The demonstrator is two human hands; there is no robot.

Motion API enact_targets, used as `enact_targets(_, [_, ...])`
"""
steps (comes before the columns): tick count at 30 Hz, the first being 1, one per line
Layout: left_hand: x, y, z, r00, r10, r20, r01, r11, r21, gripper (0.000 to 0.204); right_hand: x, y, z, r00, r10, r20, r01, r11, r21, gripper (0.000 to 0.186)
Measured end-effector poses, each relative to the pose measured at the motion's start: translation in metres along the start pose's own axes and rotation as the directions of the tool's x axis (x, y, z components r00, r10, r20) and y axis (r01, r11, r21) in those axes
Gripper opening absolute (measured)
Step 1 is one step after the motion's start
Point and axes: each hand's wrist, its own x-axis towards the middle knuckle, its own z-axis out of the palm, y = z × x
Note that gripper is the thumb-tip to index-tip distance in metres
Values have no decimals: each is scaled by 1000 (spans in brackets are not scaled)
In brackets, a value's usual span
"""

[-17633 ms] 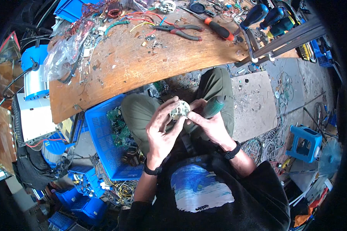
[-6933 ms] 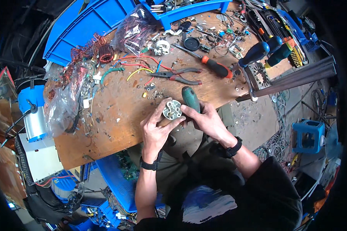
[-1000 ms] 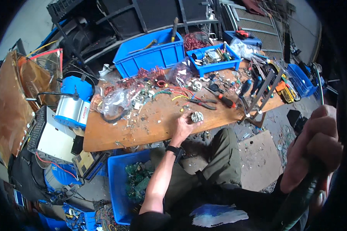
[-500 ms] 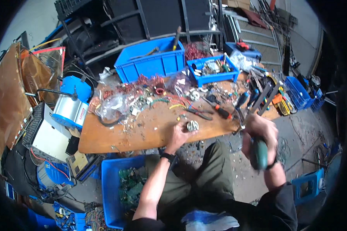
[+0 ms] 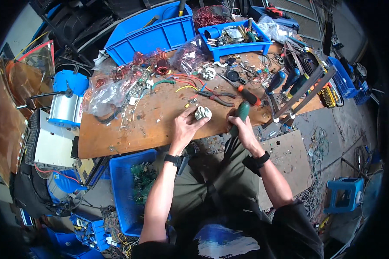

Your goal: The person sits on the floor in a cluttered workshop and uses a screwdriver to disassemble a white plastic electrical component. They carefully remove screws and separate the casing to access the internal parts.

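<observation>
At the near edge of the wooden table [image 5: 149,134], my left hand [image 5: 186,131] is closed around a small round white-and-metal part [image 5: 203,113], which looks like a piece of a motor. My right hand [image 5: 247,134], just to its right, is wrapped round a green-handled tool [image 5: 243,112]. The handle points up and away from me; a dark length shows below the fist, but its exact kind is unclear. Beyond my hands lie dark pliers with red-and-black grips [image 5: 220,98] and an orange-and-black screwdriver [image 5: 249,96]. Another round white part [image 5: 208,73] sits farther back.
Upright metal bars [image 5: 304,93] stand at the table's right, beside blue-handled tools [image 5: 276,80]. Blue bins [image 5: 157,39] and a small blue crate [image 5: 237,48] line the back. Copper wire and plastic bags [image 5: 103,97] lie at left. A blue bin of circuit boards [image 5: 119,190] stands by my legs.
My right hand has come down and left with the green-handled tool, from beside the upright bars to near the round part. My left hand keeps its hold. The view has shifted.
</observation>
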Motion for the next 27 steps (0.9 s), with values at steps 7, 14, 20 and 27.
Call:
enact_targets(7, [6, -15, -7, 997, 35, -72, -32, 998, 51, 53, 6, -3, 2, 999, 34, -7, -34, 997, 63, 24])
enact_targets(14, [10, -19, -11, 995, 19, -97, -30, 993, -113, 43, 9, 0, 0, 998, 60, -5, -56, 955, 290, 20])
enact_targets(20, [10, -35, -21, 993, -35, -114, 12, 980, -201, 44, 12, 4, -2, 992, 118, 33, -122, 935, 332, 23])
enact_targets(27, [8, -29, -19, 995, -32, -94, 9, 971, -239, 46, 13, 0, 1, 991, 131, 6, -127, 954, 270, 21])
